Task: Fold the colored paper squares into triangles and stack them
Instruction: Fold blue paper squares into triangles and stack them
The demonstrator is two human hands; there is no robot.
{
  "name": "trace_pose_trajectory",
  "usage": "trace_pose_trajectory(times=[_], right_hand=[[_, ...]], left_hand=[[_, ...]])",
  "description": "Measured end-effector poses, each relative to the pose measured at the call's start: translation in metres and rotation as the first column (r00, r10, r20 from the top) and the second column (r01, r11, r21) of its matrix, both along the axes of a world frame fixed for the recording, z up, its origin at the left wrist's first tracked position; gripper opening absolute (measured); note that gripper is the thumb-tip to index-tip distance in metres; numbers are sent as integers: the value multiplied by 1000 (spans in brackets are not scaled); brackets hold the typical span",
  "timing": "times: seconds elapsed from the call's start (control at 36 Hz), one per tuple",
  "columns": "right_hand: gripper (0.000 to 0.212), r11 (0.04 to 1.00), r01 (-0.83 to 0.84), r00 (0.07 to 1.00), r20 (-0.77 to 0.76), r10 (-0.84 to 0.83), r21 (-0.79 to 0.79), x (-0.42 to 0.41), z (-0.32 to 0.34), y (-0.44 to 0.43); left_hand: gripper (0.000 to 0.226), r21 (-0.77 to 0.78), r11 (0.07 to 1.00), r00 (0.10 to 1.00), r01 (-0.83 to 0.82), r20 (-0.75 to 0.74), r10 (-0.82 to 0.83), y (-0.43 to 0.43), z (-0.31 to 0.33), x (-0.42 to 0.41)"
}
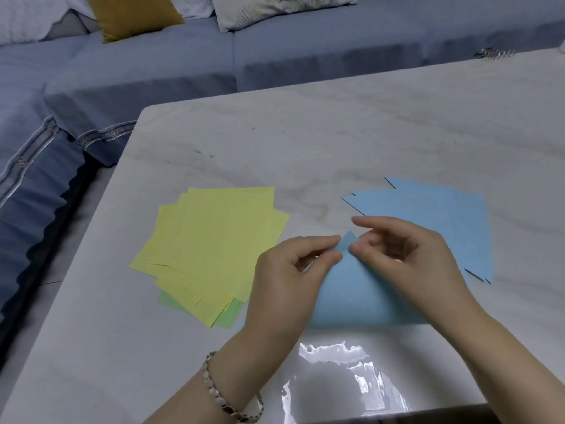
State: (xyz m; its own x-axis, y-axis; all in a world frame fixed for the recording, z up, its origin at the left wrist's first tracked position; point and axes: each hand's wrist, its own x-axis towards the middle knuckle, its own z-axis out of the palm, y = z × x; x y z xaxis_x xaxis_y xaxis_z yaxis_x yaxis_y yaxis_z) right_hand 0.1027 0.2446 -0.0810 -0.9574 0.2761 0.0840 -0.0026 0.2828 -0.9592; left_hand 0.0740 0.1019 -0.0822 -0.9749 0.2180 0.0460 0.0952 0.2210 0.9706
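Mid-table, left hand (284,270), right hand (406,255) pinch blue sheet (360,301).

Counter (336,133): pale, marble-look top with grey veins, glossy; a bright light reflection sits at its near edge.
Metal ring item (493,52): small, silver, on the counter's far right edge; too blurred to identify.
Sofa (153,71): blue-grey fabric, L-shaped, running behind the counter and down its left side; a studded trim band (101,137) runs along the seat front.
Mustard cushion (131,13): on the sofa back, upper left.
White cushion (27,16): far left, beside the mustard one.
Patterned pale cushion (275,7): top centre.
Floor (46,286): grey, between sofa and counter.
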Motion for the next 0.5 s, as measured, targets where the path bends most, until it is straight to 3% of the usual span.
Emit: trace_pose_trajectory(times=[0.19, 0.39, 0.44, 0.5], right_hand=[[18, 980, -119, 986, 131, 98, 157, -18, 2, 18], [24, 950, -67, 979, 203, 4, 305, -54, -41, 29], [19, 933, -72, 976, 216, -6, 352, -62, -51, 30], [16, 914, -64, 979, 204, -21, 400, -69, -59, 30]], left_hand=[[19, -63, 997, 999, 41, 18, -40, 7, -11, -11], [47, -438, 884, 987, 161, 78, -141, 14, -44, -39], [49, -554, 818, 986, 152, 25, -166, 12, -55, -43], [42, -657, 750, 968, 77, -130, -213, 11, -65, -41]])
